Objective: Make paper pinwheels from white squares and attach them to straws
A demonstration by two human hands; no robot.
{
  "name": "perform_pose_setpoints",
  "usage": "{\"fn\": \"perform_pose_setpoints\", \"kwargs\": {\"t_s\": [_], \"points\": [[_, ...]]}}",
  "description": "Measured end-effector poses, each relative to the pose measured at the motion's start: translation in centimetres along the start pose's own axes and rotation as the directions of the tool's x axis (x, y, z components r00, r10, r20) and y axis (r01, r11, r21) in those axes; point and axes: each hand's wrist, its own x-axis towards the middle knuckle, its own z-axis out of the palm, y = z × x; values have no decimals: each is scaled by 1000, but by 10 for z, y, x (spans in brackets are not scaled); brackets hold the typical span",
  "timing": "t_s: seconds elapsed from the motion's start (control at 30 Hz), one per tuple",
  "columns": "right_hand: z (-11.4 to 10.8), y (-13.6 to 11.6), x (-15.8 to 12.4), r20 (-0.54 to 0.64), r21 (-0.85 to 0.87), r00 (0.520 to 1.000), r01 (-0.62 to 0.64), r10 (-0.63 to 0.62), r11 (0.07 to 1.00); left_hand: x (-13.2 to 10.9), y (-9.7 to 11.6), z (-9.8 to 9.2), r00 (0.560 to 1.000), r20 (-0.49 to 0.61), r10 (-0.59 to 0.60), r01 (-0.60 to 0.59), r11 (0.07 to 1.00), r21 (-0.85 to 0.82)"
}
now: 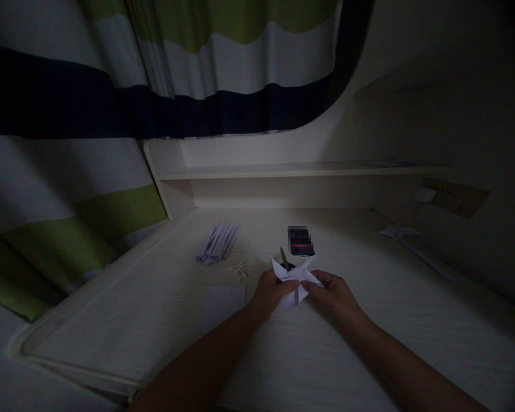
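Observation:
Between my two hands is a white folded paper pinwheel [299,276], its points sticking out to several sides. My left hand [271,293] pinches it from the left, thumb lying near its middle. From the right, my right hand [331,290] grips it with thumb and fingers closed. Just behind the pinwheel lies a pair of scissors [284,257], one blade showing and the handles mostly hidden. A phone [301,241] with a blurred screen rests farther back. White paper [225,303] lies flat beside my left forearm.
Rolled paper sticks [218,243] lie bundled at the back left, with small pale pieces [239,270] in front of them. Another paper pinwheel on a stick [398,232] rests at the right. A shelf [283,170] spans the back, and a striped curtain [240,68] hangs above.

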Motion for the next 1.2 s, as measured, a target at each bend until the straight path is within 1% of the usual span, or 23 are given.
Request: {"fn": "perform_pose_setpoints", "kwargs": {"t_s": [0.03,0.1,0.17,0.2,0.27,0.3,0.37,0.43,0.47,0.53,0.57,0.63,0.77,0.9,1.2], "points": [[-1,0,0,1,-4,1000,-2,2,1000,1,1,-1,1000,-4,-7,7,1000,-24],[-4,0,1,15,-7,1000,-15,15,1000,4,3,-3,999,-46,5,-9,996,-94],[-7,0,2,41,-8,999,-34,34,999,7,8,-7,993,-102,60,-77,983,-166],[-9,0,2,55,-9,997,-44,45,999,8,11,-10,988,-120,99,-120,976,-181],[-12,0,3,98,-16,993,-59,60,998,9,18,-15,984,-103,144,-158,978,-140],[-13,0,4,132,-24,989,-63,66,998,9,21,-17,987,-65,147,-152,984,-93],[-14,0,4,212,-51,975,-63,72,997,8,25,-20,991,44,126,-127,991,33],[-14,-2,3,288,-88,954,-63,86,994,6,25,-22,985,168,41,-64,989,136],[-14,-3,3,316,-104,944,-61,91,993,6,23,-22,975,222,-16,-21,986,165],[-13,-4,1,351,-136,931,-52,97,989,7,15,-23,945,309,-107,60,986,156],[-13,-5,1,359,-154,928,-46,99,987,7,11,-23,933,340,-119,73,987,143],[-13,-5,0,363,-190,927,-32,100,981,8,4,-22,923,365,-121,72,987,145],[-12,-4,-1,351,-235,931,-11,95,972,8,-1,-20,939,327,-109,41,977,208],[-10,-5,-2,338,-267,937,6,88,964,6,-3,-17,948,298,-113,41,971,237],[-10,1,0,302,-325,949,9,95,946,7,-8,-15,953,284,-109,54,979,195]]}}
